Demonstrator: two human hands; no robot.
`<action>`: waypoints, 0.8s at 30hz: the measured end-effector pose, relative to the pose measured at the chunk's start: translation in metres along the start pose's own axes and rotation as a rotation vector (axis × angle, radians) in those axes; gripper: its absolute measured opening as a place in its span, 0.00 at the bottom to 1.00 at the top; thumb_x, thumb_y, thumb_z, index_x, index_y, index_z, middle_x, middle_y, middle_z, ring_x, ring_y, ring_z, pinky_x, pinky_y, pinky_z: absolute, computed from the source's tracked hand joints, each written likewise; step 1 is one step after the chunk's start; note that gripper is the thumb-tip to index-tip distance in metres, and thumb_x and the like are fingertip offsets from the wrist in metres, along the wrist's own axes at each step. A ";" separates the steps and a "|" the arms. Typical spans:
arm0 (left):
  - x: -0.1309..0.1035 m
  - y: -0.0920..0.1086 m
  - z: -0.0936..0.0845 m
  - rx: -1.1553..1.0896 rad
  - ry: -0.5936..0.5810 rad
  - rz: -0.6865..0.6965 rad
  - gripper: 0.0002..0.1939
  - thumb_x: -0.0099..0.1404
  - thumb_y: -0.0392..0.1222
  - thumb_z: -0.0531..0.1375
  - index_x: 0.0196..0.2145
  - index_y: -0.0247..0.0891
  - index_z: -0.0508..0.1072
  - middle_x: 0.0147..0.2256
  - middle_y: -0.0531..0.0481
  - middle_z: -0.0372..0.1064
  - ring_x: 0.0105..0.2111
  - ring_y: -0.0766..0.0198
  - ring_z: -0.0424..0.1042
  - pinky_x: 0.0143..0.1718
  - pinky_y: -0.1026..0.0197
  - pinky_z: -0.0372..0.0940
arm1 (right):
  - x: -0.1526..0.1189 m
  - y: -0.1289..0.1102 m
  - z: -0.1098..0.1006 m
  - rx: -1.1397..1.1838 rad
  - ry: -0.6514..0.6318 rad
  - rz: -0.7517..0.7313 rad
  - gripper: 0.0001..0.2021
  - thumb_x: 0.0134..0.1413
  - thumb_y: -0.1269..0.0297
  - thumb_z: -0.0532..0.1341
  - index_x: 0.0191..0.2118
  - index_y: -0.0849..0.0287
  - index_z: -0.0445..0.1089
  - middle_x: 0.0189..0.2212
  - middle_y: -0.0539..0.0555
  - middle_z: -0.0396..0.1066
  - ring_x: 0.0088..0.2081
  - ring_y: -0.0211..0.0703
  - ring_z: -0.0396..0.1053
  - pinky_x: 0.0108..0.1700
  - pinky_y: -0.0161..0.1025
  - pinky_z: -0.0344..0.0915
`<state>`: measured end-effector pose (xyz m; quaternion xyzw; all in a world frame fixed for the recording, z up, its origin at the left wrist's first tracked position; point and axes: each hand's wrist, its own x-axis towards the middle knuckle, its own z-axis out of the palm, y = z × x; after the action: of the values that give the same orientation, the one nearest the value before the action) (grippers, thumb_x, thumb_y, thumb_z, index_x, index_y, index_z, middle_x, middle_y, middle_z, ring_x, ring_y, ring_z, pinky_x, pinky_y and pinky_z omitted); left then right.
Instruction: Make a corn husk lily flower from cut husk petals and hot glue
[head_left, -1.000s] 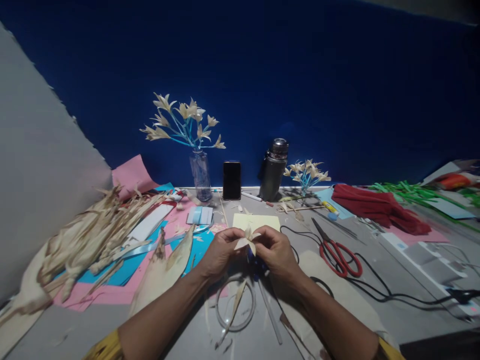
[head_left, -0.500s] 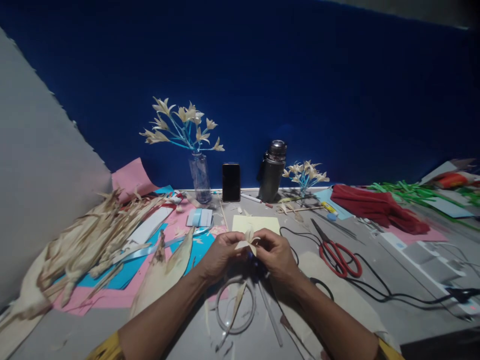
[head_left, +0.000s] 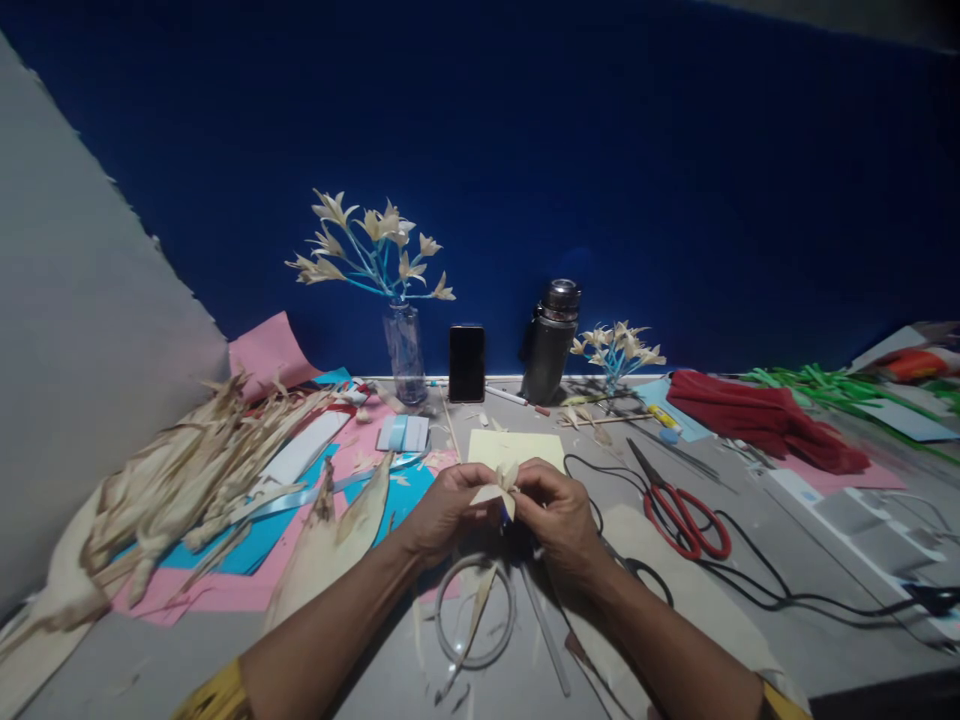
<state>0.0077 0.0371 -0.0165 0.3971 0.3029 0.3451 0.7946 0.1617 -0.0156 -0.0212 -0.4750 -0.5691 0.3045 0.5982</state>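
Observation:
Between my two hands is a pale flower with pointed petals [head_left: 498,490], which looks made of dried corn husk. Thumb and fingers of my left hand [head_left: 439,512] pinch its left side. My right hand [head_left: 559,515] is closed on its right side, with fingertips near the base of the petals. Something small and dark blue shows just under the flower, partly hidden by the fingers. Below the hands, a grey ring [head_left: 441,618] lies on the table with a thin husk strip [head_left: 481,605] across it. A grey rod [head_left: 547,635] lies beside the ring.
Dried husks [head_left: 172,480] lie heaped over coloured paper at left. Behind stand a vase of husk flowers [head_left: 406,350], a phone [head_left: 466,365], a flask [head_left: 551,345] and a smaller bouquet [head_left: 616,348]. Red-handled scissors [head_left: 686,520], a black cable [head_left: 795,598] and a power strip [head_left: 862,560] lie right.
The flower has turned slightly between my fingers, its petals showing at a different angle. Both hands stay in nearly the same place; the whole view has shifted a little.

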 end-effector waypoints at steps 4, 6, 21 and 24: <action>0.001 0.000 0.000 0.011 0.006 0.027 0.13 0.47 0.40 0.73 0.25 0.33 0.73 0.21 0.51 0.69 0.20 0.70 0.65 0.25 0.68 0.59 | 0.000 -0.001 -0.001 0.011 -0.013 0.003 0.04 0.50 0.70 0.65 0.26 0.57 0.72 0.29 0.51 0.70 0.33 0.42 0.68 0.35 0.37 0.62; 0.000 0.000 -0.001 0.030 0.007 0.053 0.12 0.48 0.39 0.73 0.26 0.33 0.74 0.22 0.52 0.69 0.21 0.70 0.65 0.25 0.67 0.60 | 0.000 -0.002 -0.001 0.010 -0.005 0.008 0.04 0.49 0.71 0.65 0.27 0.57 0.71 0.28 0.50 0.70 0.32 0.42 0.67 0.34 0.37 0.62; 0.003 0.003 -0.011 0.116 -0.116 0.089 0.10 0.45 0.36 0.74 0.23 0.33 0.76 0.25 0.51 0.68 0.25 0.68 0.67 0.29 0.65 0.62 | 0.001 -0.001 -0.007 -0.026 -0.132 -0.147 0.08 0.50 0.76 0.63 0.29 0.55 0.76 0.30 0.52 0.73 0.34 0.43 0.71 0.38 0.38 0.66; 0.004 0.004 -0.014 0.147 -0.152 0.101 0.11 0.45 0.36 0.74 0.23 0.33 0.76 0.26 0.50 0.70 0.26 0.67 0.68 0.30 0.65 0.61 | 0.001 0.001 -0.010 -0.042 -0.186 -0.181 0.07 0.52 0.74 0.64 0.30 0.55 0.77 0.30 0.52 0.74 0.34 0.43 0.72 0.38 0.39 0.67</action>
<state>-0.0014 0.0477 -0.0209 0.4942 0.2458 0.3305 0.7655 0.1714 -0.0166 -0.0205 -0.4039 -0.6688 0.2799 0.5579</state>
